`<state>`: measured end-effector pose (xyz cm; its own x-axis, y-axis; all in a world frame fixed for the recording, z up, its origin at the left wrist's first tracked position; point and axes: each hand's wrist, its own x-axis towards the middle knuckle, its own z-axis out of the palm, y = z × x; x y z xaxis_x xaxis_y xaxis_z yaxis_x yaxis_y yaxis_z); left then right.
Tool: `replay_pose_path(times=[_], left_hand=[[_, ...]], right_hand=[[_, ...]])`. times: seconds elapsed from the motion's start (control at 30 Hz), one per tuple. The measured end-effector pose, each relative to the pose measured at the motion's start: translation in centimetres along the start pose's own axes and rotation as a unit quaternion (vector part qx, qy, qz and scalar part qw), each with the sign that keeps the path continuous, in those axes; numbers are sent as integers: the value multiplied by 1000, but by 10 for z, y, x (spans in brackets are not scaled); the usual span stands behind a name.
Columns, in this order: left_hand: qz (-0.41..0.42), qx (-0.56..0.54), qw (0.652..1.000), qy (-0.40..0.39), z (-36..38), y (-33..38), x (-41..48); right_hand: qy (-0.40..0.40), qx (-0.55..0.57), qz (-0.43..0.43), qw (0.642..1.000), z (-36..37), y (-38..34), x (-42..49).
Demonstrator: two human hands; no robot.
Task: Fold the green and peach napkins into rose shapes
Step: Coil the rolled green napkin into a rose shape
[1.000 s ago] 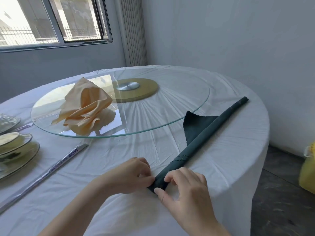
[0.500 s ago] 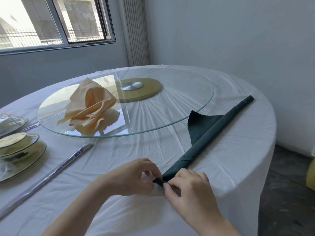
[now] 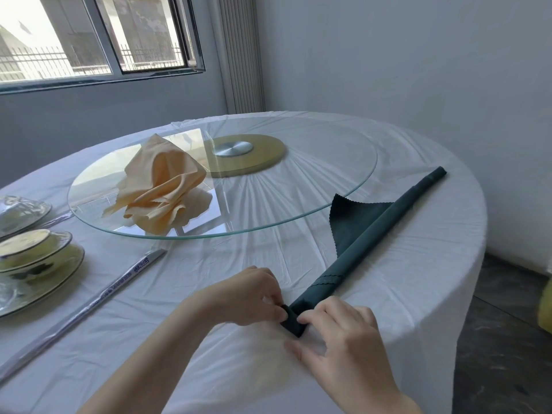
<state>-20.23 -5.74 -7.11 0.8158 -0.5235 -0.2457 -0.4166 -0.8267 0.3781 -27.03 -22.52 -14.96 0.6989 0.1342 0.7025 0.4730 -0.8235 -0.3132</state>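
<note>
The dark green napkin (image 3: 373,231) lies rolled into a long tube across the white tablecloth, running from near me up to the right table edge, with one loose triangular flap sticking out on its left side. Its near end is turned over into a small coil. My left hand (image 3: 251,294) pinches that coil from the left. My right hand (image 3: 340,333) grips it from the right with thumb and fingertips. The peach napkin (image 3: 161,189) stands bunched in a loose folded shape on the glass turntable.
The glass turntable (image 3: 343,162) covers the table's middle on a round gold base (image 3: 263,156). Stacked wrapped dishes (image 3: 33,261) sit at the left. A wrapped chopstick packet (image 3: 98,300) lies diagonally beside them. The table edge drops off on the right near a yellow object (image 3: 545,303).
The near tip of the green roll has been turned over into a small coil between my fingers. Both hands stayed at that end, shifting slightly.
</note>
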Motion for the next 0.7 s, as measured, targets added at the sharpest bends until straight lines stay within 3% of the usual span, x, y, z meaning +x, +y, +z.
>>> replay_pose_path(times=[0.13,0.27,0.5,0.7], left_hand=[[5,-1,999,37,0,0,0],[51,-93,989,103,7,-6,-4],[63,-126,987,79,9,-13,-2],[52,-57,995,55,5,-3,15]], right_hand=[[-20,-5,31,999,0,0,3],[-41,11,67,997,0,2,7],[-50,-6,94,994,-2,3,9],[-31,-19,103,994,-7,6,11]])
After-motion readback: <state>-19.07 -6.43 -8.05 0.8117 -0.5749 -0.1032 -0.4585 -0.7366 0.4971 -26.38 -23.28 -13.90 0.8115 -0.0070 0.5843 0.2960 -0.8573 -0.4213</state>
